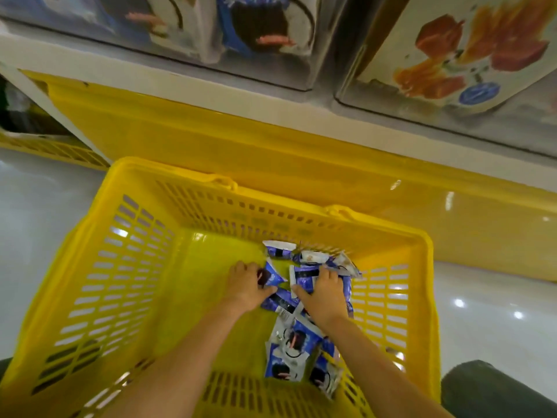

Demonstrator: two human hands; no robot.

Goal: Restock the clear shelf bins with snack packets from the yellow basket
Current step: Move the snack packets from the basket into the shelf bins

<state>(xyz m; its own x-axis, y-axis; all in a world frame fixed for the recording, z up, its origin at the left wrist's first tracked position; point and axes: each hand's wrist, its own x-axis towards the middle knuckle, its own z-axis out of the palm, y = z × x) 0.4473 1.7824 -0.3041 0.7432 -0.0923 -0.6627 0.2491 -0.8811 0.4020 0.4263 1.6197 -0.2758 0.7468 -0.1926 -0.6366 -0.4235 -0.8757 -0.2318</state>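
The yellow basket stands on the floor below me, with several blue-and-white snack packets heaped along its right side. Both my hands reach down into it. My left hand closes its fingers on a blue packet at the left edge of the heap. My right hand grips another blue-and-white packet in the middle of the heap. Above, a clear shelf bin holds blue-and-white packets, and a second clear bin to its right holds cream packets with orange and red print.
A white shelf edge runs under the bins, with a yellow base panel below it. Glossy white floor surrounds the basket. A second yellow basket lies at far left. My dark knee shows at bottom right.
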